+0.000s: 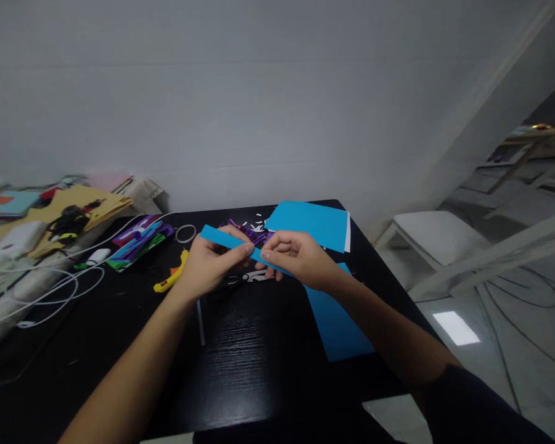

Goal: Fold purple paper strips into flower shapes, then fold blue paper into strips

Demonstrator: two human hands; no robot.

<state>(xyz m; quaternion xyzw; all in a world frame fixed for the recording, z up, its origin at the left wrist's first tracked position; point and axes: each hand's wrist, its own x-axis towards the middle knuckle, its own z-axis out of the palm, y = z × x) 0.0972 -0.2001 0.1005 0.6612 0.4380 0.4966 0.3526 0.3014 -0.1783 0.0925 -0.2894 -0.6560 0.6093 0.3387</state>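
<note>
A narrow strip of blue paper point(225, 238) is held above the black table by both hands. My left hand point(211, 262) pinches it near its middle, thumb on top, with one end sticking out past the fingers. My right hand point(300, 256) pinches it a little further right, its fingers curled under. Below the hands lie scissors point(254, 277), partly hidden. A yellow glue gun point(172, 275) rests left of my left hand. Right of and below my right hand is a blue paper sheet point(337, 324), and behind it a stack of blue sheets point(308, 223).
Purple and white paper scraps point(254, 231) and a tape ring point(185, 234) lie at the back. Coloured folded strips point(141, 240), white cables point(74, 283) and a pile of envelopes point(81, 213) crowd the left. A white stool point(432, 237) stands right of the table point(240, 370).
</note>
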